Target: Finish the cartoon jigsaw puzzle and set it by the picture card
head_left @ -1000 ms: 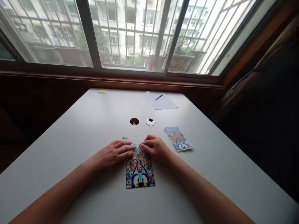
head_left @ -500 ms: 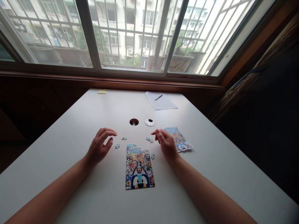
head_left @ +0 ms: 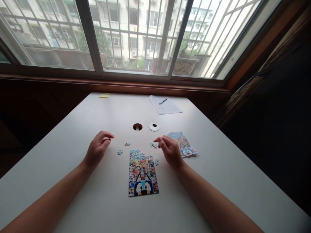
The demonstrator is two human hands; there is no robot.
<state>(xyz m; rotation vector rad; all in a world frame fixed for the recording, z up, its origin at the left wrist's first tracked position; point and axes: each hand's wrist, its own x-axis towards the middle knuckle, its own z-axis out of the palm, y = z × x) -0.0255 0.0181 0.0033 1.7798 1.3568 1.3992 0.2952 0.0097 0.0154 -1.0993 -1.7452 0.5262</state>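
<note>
A mostly assembled jigsaw puzzle (head_left: 143, 171) with a blue cartoon dog lies between my hands, its top right part open with a stepped edge. Left of it, my left hand (head_left: 96, 149) hovers with loosely bent fingers and nothing visible in them. Near that hand are two loose pieces, a lower puzzle piece (head_left: 120, 152) and an upper puzzle piece (head_left: 127, 144). My right hand (head_left: 170, 151) is curled, thumb and fingers close together; whatever they may hold is hidden. Beside its fingertips lie light blue puzzle pieces (head_left: 153, 145), and another blue piece (head_left: 156, 161) rests by the puzzle's right edge.
A printed picture sheet (head_left: 186, 145) lies partly behind my right hand. Farther back are a round cable hole (head_left: 137, 127), its white cover (head_left: 154, 127), paper (head_left: 167, 108) with a pen (head_left: 163, 101), and yellow sticky notes (head_left: 104, 95). A barred window stands beyond the white table (head_left: 109, 200).
My left hand has drawn back left from the loose pieces, its thumb and fingers closer together. My right fingertips are nearer the light blue pieces. The whole view has shifted slightly.
</note>
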